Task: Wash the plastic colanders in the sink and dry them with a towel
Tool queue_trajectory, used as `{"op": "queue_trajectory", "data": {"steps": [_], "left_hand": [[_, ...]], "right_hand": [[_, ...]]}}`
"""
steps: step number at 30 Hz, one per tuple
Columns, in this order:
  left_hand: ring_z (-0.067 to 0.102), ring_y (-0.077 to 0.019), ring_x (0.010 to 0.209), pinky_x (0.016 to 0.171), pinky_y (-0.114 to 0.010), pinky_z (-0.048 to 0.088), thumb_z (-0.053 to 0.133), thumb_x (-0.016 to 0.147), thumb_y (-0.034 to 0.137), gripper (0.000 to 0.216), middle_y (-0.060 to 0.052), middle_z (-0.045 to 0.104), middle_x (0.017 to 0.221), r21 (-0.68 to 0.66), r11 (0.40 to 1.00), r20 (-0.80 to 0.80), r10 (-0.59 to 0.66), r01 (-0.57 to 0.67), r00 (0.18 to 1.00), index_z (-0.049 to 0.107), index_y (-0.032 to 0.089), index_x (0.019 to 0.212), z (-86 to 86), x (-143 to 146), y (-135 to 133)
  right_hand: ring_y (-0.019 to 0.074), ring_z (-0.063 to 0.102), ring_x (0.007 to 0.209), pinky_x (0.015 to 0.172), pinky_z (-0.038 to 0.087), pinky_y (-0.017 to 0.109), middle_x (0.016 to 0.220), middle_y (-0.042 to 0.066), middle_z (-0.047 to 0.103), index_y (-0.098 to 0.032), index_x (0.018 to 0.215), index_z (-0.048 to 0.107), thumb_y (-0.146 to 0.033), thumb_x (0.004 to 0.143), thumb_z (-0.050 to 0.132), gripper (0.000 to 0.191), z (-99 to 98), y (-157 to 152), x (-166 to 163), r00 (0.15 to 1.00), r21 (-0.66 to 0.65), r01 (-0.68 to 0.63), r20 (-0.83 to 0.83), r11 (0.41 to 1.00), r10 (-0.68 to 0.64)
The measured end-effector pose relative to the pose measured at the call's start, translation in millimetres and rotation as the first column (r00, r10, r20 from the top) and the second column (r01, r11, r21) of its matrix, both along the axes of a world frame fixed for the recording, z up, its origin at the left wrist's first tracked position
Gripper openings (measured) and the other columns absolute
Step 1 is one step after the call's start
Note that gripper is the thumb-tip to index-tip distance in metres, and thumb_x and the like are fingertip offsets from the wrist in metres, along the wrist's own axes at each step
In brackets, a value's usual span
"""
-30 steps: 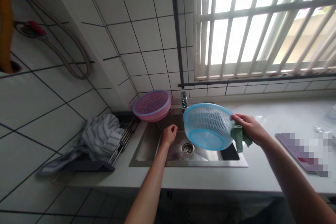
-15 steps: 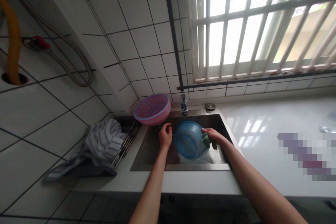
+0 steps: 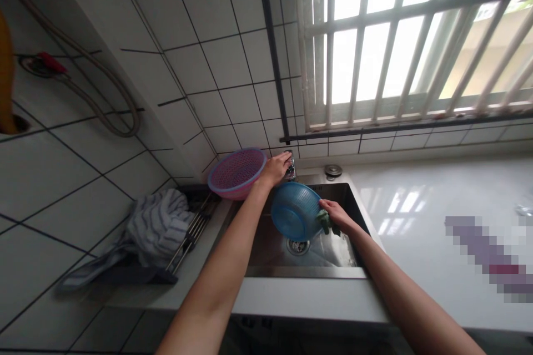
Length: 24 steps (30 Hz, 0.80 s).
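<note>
My right hand (image 3: 335,213) grips the rim of a blue plastic basin (image 3: 295,213), which is tilted above the sink with its underside towards me. Dark green leaves (image 3: 327,222) hang from beneath that hand's fingers. At the back of the sink, my left hand (image 3: 277,169) has its fingers closed over the top of the chrome faucet (image 3: 291,167). The basin's inside faces away and is mostly hidden.
A pink and blue colander (image 3: 235,175) leans at the sink's back left corner. Left of the steel sink (image 3: 266,255), a striped towel (image 3: 158,222) lies on a dark rack (image 3: 194,236). A drain plug (image 3: 333,171) rests behind the sink. A blurred-out item (image 3: 485,252) lies on the right counter.
My left hand has moved up and forward from beside the basin to the faucet. My right hand has raised the basin slightly, and the sink drain now shows below it.
</note>
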<state>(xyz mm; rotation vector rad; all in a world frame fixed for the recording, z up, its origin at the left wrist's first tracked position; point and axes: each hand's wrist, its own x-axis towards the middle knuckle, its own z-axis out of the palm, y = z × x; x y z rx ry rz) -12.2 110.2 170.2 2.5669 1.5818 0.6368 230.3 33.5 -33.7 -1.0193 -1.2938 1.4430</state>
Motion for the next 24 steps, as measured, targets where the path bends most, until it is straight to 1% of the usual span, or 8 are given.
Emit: {"op": "queue_trajectory", "data": {"steps": [2, 8, 13, 16, 18, 19, 21, 24], "left_hand": [[0.057, -0.0249, 0.149, 0.126, -0.038, 0.042, 0.055, 0.108, 0.028, 0.043, -0.009, 0.061, 0.157, -0.007, 0.999, 0.005, 0.04, -0.04, 0.999, 0.067, 0.021, 0.148, 1.3, 1.5, 4.9], [0.064, -0.0295, 0.141, 0.122, -0.044, 0.046, 0.061, 0.106, 0.03, 0.035, -0.005, 0.07, 0.147, -0.024, 0.998, 0.042, 0.058, -0.057, 0.997, 0.076, 0.031, 0.137, 9.7, -0.4, 16.6], [0.068, -0.032, 0.134, 0.12, -0.046, 0.047, 0.062, 0.104, 0.031, 0.033, -0.01, 0.075, 0.139, -0.025, 0.999, 0.083, 0.048, -0.046, 0.995, 0.08, 0.027, 0.131, 12.1, -3.1, 30.2], [0.066, -0.0306, 0.137, 0.121, -0.043, 0.047, 0.07, 0.098, 0.029, 0.043, -0.01, 0.072, 0.144, -0.035, 0.999, 0.194, -0.031, 0.039, 0.981, 0.074, 0.025, 0.14, 4.4, -9.1, 27.9], [0.064, -0.0283, 0.139, 0.121, -0.042, 0.047, 0.074, 0.095, 0.028, 0.056, -0.01, 0.067, 0.152, 0.029, 0.998, 0.344, -0.063, 0.056, 0.937, 0.066, 0.025, 0.149, -10.5, -15.3, 18.5], [0.064, -0.0271, 0.139, 0.121, -0.041, 0.048, 0.072, 0.095, 0.028, 0.057, -0.01, 0.065, 0.154, 0.079, 0.997, 0.438, -0.051, 0.018, 0.898, 0.063, 0.025, 0.151, -21.8, -19.0, 11.6], [0.069, -0.025, 0.128, 0.114, -0.041, 0.054, 0.061, 0.102, 0.031, 0.044, -0.012, 0.068, 0.148, 0.123, 0.982, 0.637, 0.035, -0.145, 0.77, 0.065, 0.023, 0.145, -51.9, -27.6, -5.4], [0.072, -0.0265, 0.119, 0.109, -0.042, 0.056, 0.058, 0.104, 0.038, 0.034, -0.015, 0.076, 0.128, -0.046, 0.948, 0.767, 0.236, -0.315, 0.596, 0.072, 0.019, 0.128, -108.1, -41.6, -32.7]], "right_hand": [[0.0167, 0.057, 0.071, 0.067, 0.046, 0.029, 0.084, 0.006, 0.069, -0.017, 0.088, 0.072, -0.084, 0.079, 0.071, 0.067, -1.1, 1.2, -0.1, 1.0, -0.01, -0.008, -0.001, 1.0, 0.008], [0.0159, 0.056, 0.07, 0.066, 0.047, 0.029, 0.084, 0.005, 0.069, -0.017, 0.09, 0.072, -0.084, 0.079, 0.071, 0.069, -2.8, 6.8, 0.8, 1.0, -0.036, -0.012, -0.01, 0.999, 0.012], [0.017, 0.06, 0.072, 0.067, 0.048, 0.029, 0.086, 0.007, 0.072, -0.017, 0.091, 0.073, -0.085, 0.076, 0.074, 0.07, 0.9, 3.4, 3.1, 0.999, -0.051, 0.002, -0.051, 0.999, -0.005], [0.0173, 0.061, 0.072, 0.068, 0.048, 0.029, 0.088, 0.007, 0.072, -0.016, 0.091, 0.074, -0.085, 0.076, 0.073, 0.071, 1.4, 2.6, 3.5, 0.999, -0.057, -0.008, -0.039, 0.998, 0.006], [0.0172, 0.061, 0.072, 0.067, 0.048, 0.029, 0.087, 0.007, 0.072, -0.016, 0.092, 0.074, -0.085, 0.076, 0.073, 0.071, 0.2, 3.9, 3.6, 1.0, -0.052, -0.007, -0.019, 0.999, 0.006], [0.0171, 0.06, 0.071, 0.067, 0.048, 0.029, 0.087, 0.007, 0.072, -0.016, 0.092, 0.074, -0.085, 0.077, 0.072, 0.071, -0.9, 5.1, 3.5, 1.0, -0.048, -0.007, -0.009, 0.999, 0.007], [0.0164, 0.059, 0.07, 0.066, 0.046, 0.029, 0.084, 0.006, 0.071, -0.016, 0.09, 0.073, -0.085, 0.078, 0.071, 0.069, -3.4, 8.0, 3.3, 1.0, -0.041, -0.008, 0.006, 0.999, 0.008], [0.015, 0.054, 0.066, 0.063, 0.043, 0.028, 0.077, 0.003, 0.066, -0.017, 0.087, 0.071, -0.086, 0.077, 0.071, 0.07, -7.2, 12.3, 2.1, 1.0, -0.041, -0.004, 0.021, 0.999, 0.004]]}}
